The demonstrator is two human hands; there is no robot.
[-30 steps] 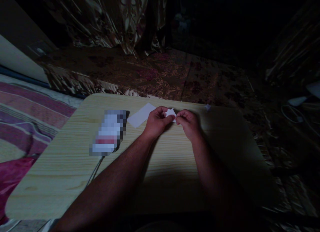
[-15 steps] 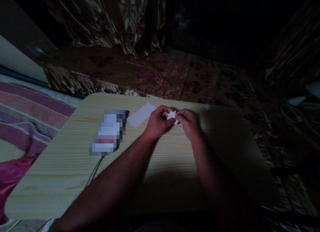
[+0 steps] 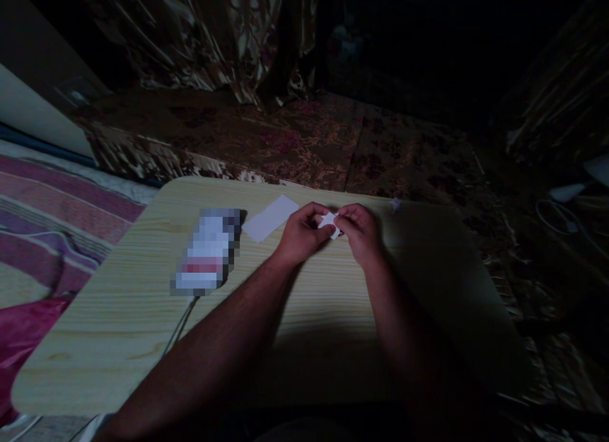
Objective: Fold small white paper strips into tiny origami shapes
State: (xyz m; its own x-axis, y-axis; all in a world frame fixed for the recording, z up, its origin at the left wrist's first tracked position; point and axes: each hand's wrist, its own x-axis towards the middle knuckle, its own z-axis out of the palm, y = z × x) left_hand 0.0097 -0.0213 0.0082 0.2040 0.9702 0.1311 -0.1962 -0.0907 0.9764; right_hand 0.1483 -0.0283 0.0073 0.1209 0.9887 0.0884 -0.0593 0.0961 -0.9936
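Note:
Between my two hands, over the far middle of the wooden table, is a small folded piece of white paper with pointed corners. My left hand is closed on its left side, the thumb lying across the front. The fingertips of my right hand pinch its right edge, and they cover part of it. A flat white paper strip lies on the table just left of my left hand. Beyond my right hand, near the far edge, sits a small crumpled or folded white piece.
A blurred-out phone-like device with a white cable lies on the left of the table. Striped bedding and a pink cloth are at the left. Patterned fabric covers a ledge behind; the right side is dark.
My right fingers have shifted slightly over the folded paper, covering more of its upper right points. Both hands keep their hold; the things on the table stay put.

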